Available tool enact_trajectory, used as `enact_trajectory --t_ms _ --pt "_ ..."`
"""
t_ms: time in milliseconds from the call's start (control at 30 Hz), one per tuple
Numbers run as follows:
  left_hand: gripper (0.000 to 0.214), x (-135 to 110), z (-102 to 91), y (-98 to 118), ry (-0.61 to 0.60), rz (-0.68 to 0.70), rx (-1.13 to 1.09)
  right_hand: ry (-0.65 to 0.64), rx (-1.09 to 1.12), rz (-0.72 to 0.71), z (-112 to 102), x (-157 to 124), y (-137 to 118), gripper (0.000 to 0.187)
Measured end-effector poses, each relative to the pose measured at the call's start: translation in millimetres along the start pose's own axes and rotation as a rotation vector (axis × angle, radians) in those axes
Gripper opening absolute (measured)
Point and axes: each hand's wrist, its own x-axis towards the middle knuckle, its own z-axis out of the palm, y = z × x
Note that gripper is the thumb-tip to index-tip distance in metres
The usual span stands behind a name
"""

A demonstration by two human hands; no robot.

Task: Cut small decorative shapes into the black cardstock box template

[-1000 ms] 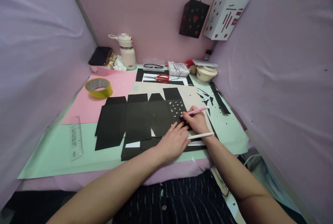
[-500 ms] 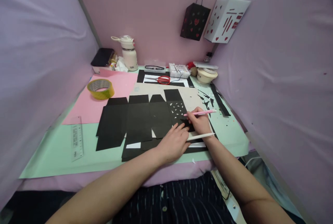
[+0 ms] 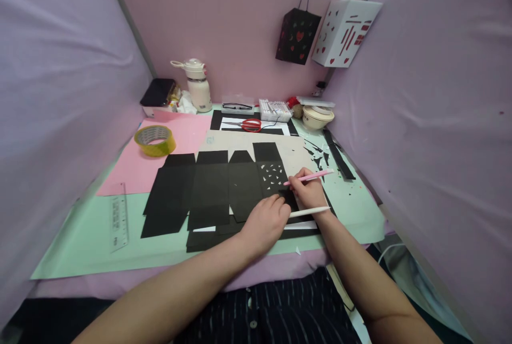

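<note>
A flat black paper box template lies on a grey board over the green mat. Its right panel shows small white cut-outs. My right hand grips a pink craft knife, tip on that panel. My left hand presses down on the black paper just left of it, fingers curled. A white stick lies between the two hands.
Yellow tape roll on pink paper, clear ruler at left. Red scissors, marker box, bowl and white bottle at the back. Black scraps at right. Two paper lanterns hang above.
The black template has slid a little left and toward me under my left hand. My right hand with the knife has shifted slightly right.
</note>
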Motion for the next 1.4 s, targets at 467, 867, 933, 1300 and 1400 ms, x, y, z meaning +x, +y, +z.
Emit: enact_trajectory --t_ms 467,867,933,1300,1400 --pt "0.023 -0.9 -5.6 -4.8 0.161 -0.038 -0.033 -0.138 0.037 0.012 5.4 2.5 -4.3 0.024" --pt "0.026 -3.8 -2.1 -4.8 0.263 -0.002 -0.023 -0.223 0.052 0.047 8.8 3.1 -6.3 0.02" --pt "0.026 -3.8 -1.9 -4.7 0.267 -0.001 -0.023 -0.237 0.064 0.043 8.8 2.7 -5.2 0.021" --pt "0.019 0.0 -22.6 -17.8 0.472 -0.325 -0.466 0.227 0.373 -0.087 -3.6 6.4 -4.7 0.031" --pt "0.007 5.9 -36.1 -27.0 0.645 -0.652 -0.718 0.126 0.364 -0.032 2.1 0.6 -13.3 0.031"
